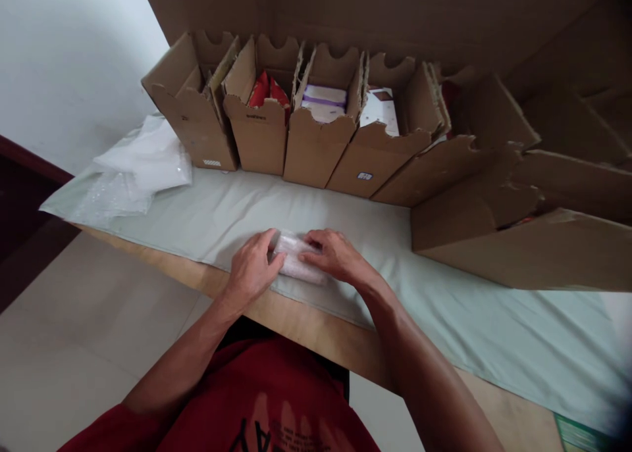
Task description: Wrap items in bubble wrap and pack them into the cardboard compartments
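Note:
A small bundle rolled in clear bubble wrap (297, 266) lies on the cloth near the table's front edge. What is inside the wrap cannot be made out. My left hand (253, 266) grips its left end, with thumb and fingers curved around it. At the right part of the roll, my right hand (336, 254) holds it from above, the thumb pressed on the near side and the fingers over the far side.
A row of open cardboard bins (311, 146) stands along the back, holding red packets (266, 90), purple-and-white packs (323, 100) and a white box (380, 110). Larger cardboard boxes (469, 241) are at the right. Loose bubble wrap sheets (143, 162) lie at the left on the pale cloth (222, 205).

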Tool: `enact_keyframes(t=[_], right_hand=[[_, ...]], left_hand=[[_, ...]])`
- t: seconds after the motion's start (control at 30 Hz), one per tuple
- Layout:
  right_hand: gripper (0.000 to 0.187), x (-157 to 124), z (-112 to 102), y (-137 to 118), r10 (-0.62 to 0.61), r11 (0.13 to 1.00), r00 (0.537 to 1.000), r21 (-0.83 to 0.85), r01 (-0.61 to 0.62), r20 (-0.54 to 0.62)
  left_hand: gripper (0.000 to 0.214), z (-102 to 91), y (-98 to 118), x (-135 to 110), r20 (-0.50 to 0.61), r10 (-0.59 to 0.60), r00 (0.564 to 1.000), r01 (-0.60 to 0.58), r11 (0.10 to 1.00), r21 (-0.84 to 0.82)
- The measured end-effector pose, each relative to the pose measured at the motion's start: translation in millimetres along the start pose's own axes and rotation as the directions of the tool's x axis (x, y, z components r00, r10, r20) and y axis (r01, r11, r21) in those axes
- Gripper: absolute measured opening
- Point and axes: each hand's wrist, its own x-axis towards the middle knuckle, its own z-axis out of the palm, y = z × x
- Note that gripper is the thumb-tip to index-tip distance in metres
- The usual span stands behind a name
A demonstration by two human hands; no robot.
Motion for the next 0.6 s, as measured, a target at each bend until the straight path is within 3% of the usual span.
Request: enact_keyframes(t=[0.13,0.23,0.33,0.4,0.47,0.53,0.6], right_hand=[[0.017,-29.0,-3.7,-4.3,0.026,0.949,0.991,0.315,0.017,-0.131],[0.024,-52.8,2.6,-7.4,0.151,0.869,0.936,0.493,0.026,-0.317],[0.027,-72.0,13.1,-9.6,0.2,0.838,0.918,0.545,0.021,-0.343],[0.031,-84.4,13.6,-9.5,0.179,0.874,0.93,0.486,0.0,-0.322],[0.053,-97.8,4.7,-9.6,0.15,0.918,0.926,0.396,0.0,-0.348],[0.078,-111.3,-10.7,-12.7,0.082,0.952,0.927,0.304,0.035,-0.365],[0.078,-121.5,-25.9,-19.7,-0.021,0.98,0.957,0.184,0.077,-0.288]], left_hand=[[0.062,-3.8,-3.0,-12.7,-0.02,-0.06,0.998,0.049,0.937,-0.346],[0.071,-1.2,7.0,-21.9,0.127,-0.058,0.99,0.13,0.717,-0.685],[0.053,4.0,24.5,-27.5,0.304,0.034,0.952,0.243,0.519,-0.82],[0.038,4.7,34.5,-27.8,0.334,0.031,0.942,0.265,0.543,-0.797],[0.028,2.5,41.8,-25.3,0.323,0.05,0.945,0.212,0.658,-0.722],[0.025,0.2,49.0,-21.4,0.337,0.162,0.928,0.098,0.765,-0.637],[0.02,1.0,59.0,-18.9,0.374,0.307,0.875,-0.033,0.809,-0.586]])
